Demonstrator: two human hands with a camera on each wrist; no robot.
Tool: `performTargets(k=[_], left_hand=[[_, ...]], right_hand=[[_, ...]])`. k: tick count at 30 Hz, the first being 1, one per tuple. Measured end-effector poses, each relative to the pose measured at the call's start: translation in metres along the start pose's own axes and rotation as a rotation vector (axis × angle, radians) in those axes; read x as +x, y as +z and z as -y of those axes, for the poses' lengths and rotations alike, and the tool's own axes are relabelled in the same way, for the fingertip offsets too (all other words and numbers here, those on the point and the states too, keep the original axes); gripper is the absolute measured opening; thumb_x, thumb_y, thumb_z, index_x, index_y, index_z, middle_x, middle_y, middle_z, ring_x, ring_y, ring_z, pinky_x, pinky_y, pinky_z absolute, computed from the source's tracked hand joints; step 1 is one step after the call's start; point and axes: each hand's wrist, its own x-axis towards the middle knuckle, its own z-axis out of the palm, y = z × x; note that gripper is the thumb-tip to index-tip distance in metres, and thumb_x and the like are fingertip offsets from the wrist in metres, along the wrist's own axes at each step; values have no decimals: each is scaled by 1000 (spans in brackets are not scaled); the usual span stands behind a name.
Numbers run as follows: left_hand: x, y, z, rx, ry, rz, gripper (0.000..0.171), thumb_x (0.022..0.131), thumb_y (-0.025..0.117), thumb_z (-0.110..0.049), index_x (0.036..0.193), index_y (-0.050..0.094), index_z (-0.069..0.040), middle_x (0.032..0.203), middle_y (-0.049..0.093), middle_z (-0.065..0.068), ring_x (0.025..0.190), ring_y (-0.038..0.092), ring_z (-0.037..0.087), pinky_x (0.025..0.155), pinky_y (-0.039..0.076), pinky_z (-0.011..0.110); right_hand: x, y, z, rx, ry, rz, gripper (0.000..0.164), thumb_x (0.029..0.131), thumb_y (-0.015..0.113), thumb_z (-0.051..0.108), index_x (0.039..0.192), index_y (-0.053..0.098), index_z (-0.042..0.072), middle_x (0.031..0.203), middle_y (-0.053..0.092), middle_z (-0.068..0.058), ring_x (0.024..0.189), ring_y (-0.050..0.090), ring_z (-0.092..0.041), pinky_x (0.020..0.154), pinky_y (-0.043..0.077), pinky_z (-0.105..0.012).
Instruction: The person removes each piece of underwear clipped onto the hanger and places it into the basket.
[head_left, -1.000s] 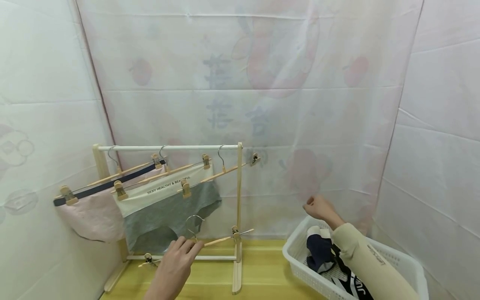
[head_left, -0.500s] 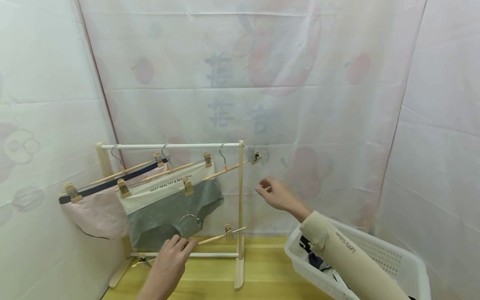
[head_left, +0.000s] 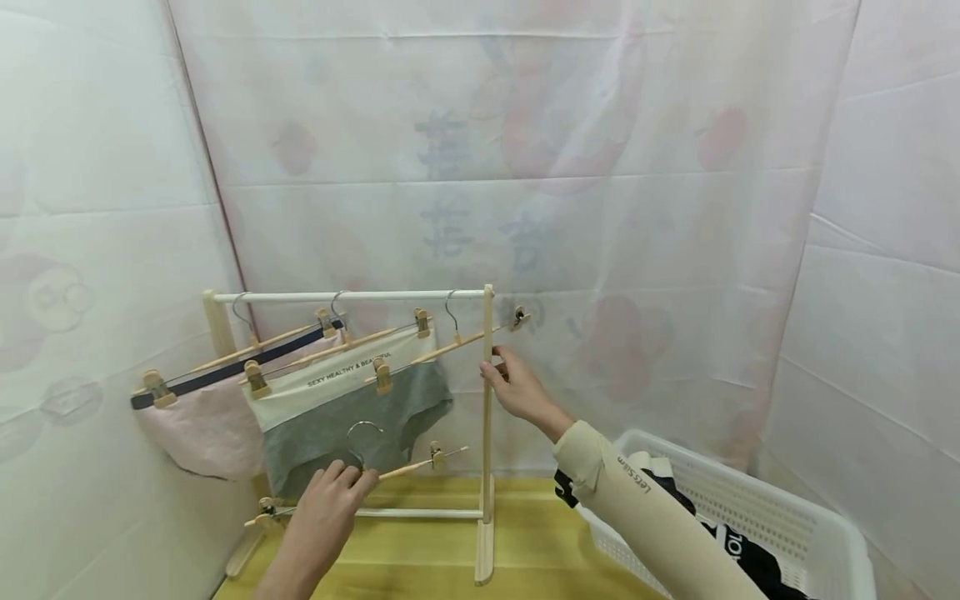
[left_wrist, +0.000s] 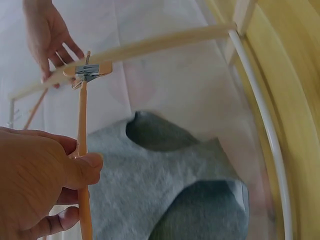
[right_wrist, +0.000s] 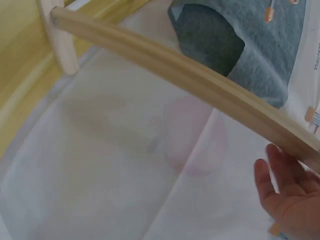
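Note:
In the head view my left hand (head_left: pixel 326 504) holds a wooden clip hanger (head_left: pixel 405 471) with its metal hook up and no garment on its visible clip. The left wrist view shows the thumb and fingers pinching the hanger's bar (left_wrist: pixel 83 125). My right hand (head_left: pixel 521 387) is at the right post (head_left: pixel 487 417) of a small rack; in the right wrist view its loosely bent fingers (right_wrist: pixel 280 167) reach the post's edge, and firm contact cannot be told. Grey-and-cream underpants (head_left: pixel 352 400) and pink ones with a navy waistband (head_left: pixel 202 425) hang from the rack. A third hanger (head_left: pixel 450 346) hangs nearest the post.
A white plastic basket (head_left: pixel 832 533) with dark clothes (head_left: pixel 750 554) stands at the right, partly behind the right sleeve (head_left: pixel 637 500). The rack's white top rail (head_left: pixel 375 296) and lower rail (head_left: pixel 420 513) span the posts. Yellow cloth (head_left: pixel 540 533) covers the table; pale curtains surround it.
My right hand has moved left from above the basket to the rack's right post. My left hand has shifted slightly left and down, still holding the hanger.

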Motion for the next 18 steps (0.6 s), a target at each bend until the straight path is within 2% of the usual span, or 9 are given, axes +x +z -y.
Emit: performTargets(k=[5,12,18], left_hand=[[4,1,16,56,-28,45,40,57,75,7,89,64,-14,72,60,-1,67,49,17,54,37,30],[26,-1,40,113,-32,52,29,68,68,3,92,63,-11,78,64,6,71,53,23,56,41,35],[51,-9,55,100,-30,38,29,71,67,5,97,64,-9,82,65,9,76,57,26,70,48,41]], right_hand=[[-1,3,-3,0,-67,-23,27,95,39,33,118,47,20,100,65,-8,89,62,-16,67,50,-29],[-4,7,-5,44,-49,-61,30,94,39,39,119,46,24,95,66,-5,80,63,-14,64,52,-27],[-5,8,-7,85,-36,-83,31,92,41,43,118,47,28,93,66,-4,80,63,-16,64,52,-28]])
